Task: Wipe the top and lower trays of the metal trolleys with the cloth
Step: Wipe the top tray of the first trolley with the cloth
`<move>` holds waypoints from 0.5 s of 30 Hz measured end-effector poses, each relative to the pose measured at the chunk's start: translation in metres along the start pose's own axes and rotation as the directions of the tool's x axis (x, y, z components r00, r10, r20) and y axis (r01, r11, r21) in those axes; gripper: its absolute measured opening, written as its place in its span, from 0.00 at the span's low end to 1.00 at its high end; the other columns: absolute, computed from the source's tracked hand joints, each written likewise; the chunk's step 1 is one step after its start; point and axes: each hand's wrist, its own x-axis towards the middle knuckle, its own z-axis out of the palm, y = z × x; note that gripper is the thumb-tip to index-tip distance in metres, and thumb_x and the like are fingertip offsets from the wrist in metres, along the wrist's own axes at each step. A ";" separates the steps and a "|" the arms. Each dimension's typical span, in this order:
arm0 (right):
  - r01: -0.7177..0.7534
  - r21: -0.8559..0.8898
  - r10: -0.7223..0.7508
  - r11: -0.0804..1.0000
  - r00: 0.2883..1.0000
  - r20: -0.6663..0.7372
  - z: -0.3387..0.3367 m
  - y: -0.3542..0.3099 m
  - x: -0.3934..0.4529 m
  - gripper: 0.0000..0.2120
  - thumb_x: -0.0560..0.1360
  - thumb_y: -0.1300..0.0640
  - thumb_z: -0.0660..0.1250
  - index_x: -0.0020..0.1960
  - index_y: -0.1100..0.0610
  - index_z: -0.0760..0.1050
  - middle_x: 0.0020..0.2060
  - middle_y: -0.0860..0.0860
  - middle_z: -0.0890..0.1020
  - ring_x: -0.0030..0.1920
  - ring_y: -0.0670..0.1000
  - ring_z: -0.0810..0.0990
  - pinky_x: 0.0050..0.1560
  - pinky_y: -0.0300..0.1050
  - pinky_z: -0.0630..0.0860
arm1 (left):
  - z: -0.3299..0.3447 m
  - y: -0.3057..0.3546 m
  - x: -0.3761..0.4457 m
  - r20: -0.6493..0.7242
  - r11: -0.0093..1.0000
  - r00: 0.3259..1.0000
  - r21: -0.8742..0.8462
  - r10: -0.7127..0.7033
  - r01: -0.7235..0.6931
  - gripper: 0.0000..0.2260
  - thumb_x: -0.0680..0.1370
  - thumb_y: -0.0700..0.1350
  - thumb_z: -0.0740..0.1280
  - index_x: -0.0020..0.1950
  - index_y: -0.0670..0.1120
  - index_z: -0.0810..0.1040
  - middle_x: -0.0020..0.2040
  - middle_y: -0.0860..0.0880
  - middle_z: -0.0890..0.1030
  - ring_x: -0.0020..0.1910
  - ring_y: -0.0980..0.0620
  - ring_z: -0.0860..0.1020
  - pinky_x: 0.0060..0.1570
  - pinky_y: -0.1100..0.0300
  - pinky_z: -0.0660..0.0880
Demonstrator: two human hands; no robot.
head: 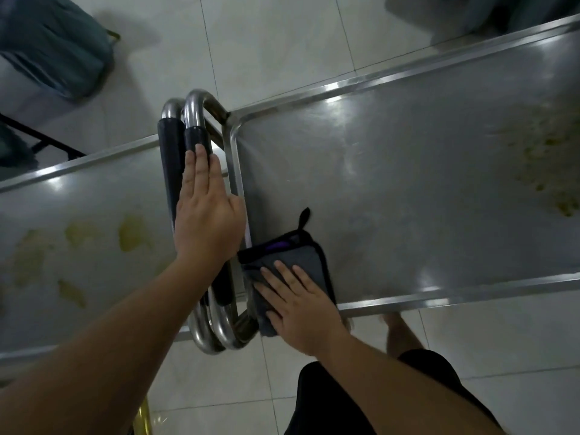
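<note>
Forearms: two, bare, reaching in from the bottom edge; black shorts [392, 400] below them.
Right hand: right hand [303, 312] lies flat, palm down, fingers straight and slightly spread, pressing on the cloth.
Cloth: one grey cloth [292, 255], folded, soft nap, black bound edge with a small black hanging loop; a strip of purple shows at the fold. It lies in the near left corner of the right trolley's top tray, one end draped over the tray's near rim.
Left hand: left hand [207, 215] is flat, fingers straight and pressed together, resting on the black grip of a handle.
Handles: two bent steel tube handles [196, 105], polished, round in section, side by side between the trolleys; each carries a black sleeve grip [168, 158], matt.
Trolleys: two, stainless steel, set end to end with handles meeting.
Right tray: right trolley top tray [408, 171], flat brushed sheet with raised rolled rim and rounded corners; yellowish crumbly smear toward its far right end, faint streaks in the middle.
Left tray: left trolley top tray [78, 196], same make; several yellowish-green blotches across its surface, near the left edge and middle.
Lower trays: cannot tell, hidden under the top trays.
Floor: pale glossy square tiles [266, 42] with thin grout lines.
Far left corner: teal fabric bundle [53, 48] on the floor, folds soft and blurred.
</note>
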 end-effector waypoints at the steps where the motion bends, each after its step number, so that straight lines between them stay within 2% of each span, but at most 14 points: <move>1: -0.006 0.001 0.006 1.000 1.000 -0.006 0.000 0.009 -0.008 0.30 0.85 0.42 0.51 0.84 0.50 0.54 0.84 0.50 0.52 0.84 0.55 0.44 0.82 0.58 0.45 | 0.000 0.000 0.000 -0.002 1.000 1.000 0.004 0.001 -0.001 0.30 0.87 0.51 0.52 0.87 0.42 0.48 0.87 0.46 0.43 0.85 0.52 0.39 0.83 0.49 0.44; 6: -0.101 -0.027 0.100 0.994 0.994 -0.044 -0.016 0.077 -0.055 0.32 0.83 0.40 0.57 0.84 0.49 0.55 0.84 0.49 0.53 0.84 0.55 0.49 0.81 0.60 0.52 | 0.000 -0.001 0.001 0.005 1.000 1.000 0.008 0.012 -0.012 0.32 0.86 0.58 0.48 0.86 0.42 0.50 0.87 0.45 0.44 0.85 0.51 0.39 0.83 0.49 0.44; 10: -0.156 -0.136 0.150 0.978 0.987 -0.054 -0.041 0.150 -0.105 0.33 0.83 0.40 0.55 0.84 0.48 0.53 0.84 0.50 0.54 0.83 0.56 0.51 0.80 0.61 0.54 | 0.002 -0.003 0.001 -0.002 1.000 1.000 0.001 0.018 -0.018 0.33 0.86 0.59 0.47 0.86 0.42 0.50 0.87 0.46 0.44 0.85 0.52 0.39 0.83 0.49 0.45; 15: -0.287 -0.228 0.284 0.930 0.958 -0.050 -0.077 0.240 -0.171 0.33 0.83 0.42 0.52 0.85 0.50 0.51 0.83 0.53 0.59 0.83 0.59 0.54 0.79 0.63 0.56 | 0.007 -0.008 0.004 -0.016 0.999 1.000 0.021 0.025 -0.024 0.32 0.86 0.60 0.47 0.86 0.44 0.50 0.87 0.46 0.44 0.85 0.52 0.39 0.83 0.49 0.45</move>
